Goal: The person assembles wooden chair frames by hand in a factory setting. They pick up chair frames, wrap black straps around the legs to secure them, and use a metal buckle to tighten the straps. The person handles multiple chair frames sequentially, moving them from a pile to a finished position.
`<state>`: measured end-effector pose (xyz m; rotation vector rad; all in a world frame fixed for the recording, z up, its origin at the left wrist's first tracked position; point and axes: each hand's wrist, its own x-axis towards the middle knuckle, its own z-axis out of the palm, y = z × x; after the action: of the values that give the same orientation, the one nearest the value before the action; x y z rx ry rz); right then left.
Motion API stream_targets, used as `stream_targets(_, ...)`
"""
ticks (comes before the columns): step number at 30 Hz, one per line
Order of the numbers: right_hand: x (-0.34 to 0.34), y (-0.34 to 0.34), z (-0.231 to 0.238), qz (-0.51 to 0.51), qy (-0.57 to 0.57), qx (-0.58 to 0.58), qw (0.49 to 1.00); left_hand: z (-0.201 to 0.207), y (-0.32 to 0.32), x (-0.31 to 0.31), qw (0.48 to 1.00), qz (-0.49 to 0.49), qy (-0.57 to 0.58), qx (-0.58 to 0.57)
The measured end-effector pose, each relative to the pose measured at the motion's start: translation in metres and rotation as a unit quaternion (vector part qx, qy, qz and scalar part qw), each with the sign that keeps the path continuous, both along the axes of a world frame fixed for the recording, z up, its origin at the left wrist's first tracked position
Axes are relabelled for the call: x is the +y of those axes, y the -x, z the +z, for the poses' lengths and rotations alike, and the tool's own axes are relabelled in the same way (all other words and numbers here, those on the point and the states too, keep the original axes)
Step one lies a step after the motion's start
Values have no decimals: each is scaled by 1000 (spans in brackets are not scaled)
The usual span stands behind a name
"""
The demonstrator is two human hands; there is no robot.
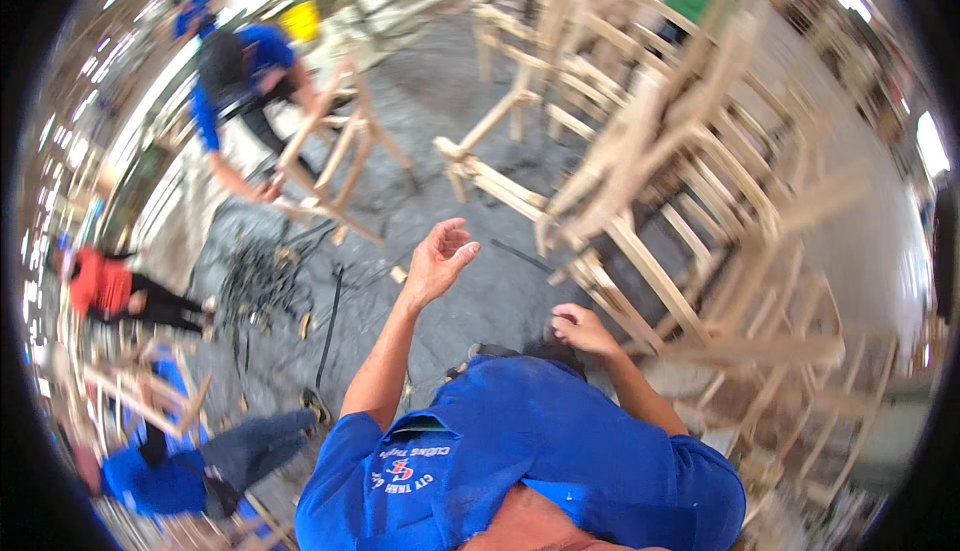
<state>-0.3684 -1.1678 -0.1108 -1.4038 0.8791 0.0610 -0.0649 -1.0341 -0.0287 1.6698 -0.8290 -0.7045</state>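
Note:
My left hand (pixel 438 263) is raised in front of me over the grey sheeting. It is empty, its thumb and half-bent fingers apart. Lower and closer to my body, my right hand (pixel 583 330) is loosely bent, with nothing visible in it. Nearest to it, on the right, stands a bare wooden chair frame (pixel 645 266), which neither hand touches. More light wooden chair frames (pixel 725 166) crowd together behind it, blurred by motion. A dark strip (pixel 522 255) lies on the sheeting between my left hand and the frames.
Grey sheeting (pixel 400 111) covers the floor. At the far left a person in blue (pixel 240 71) holds a wooden frame (pixel 340 141). Tangled black strips (pixel 265 286) lie at left. Another person in blue (pixel 170 476) is lower left, and one in red (pixel 100 286) stands beyond.

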Motion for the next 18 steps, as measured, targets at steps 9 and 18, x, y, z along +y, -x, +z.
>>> stream_targets(9,-2,266,5,-614,71,5,786,55,86,-208,971,-184,126,-85)
stream_targets(18,-89,268,24,-728,175,-263,608,42,114,-304,989,-89,113,41)
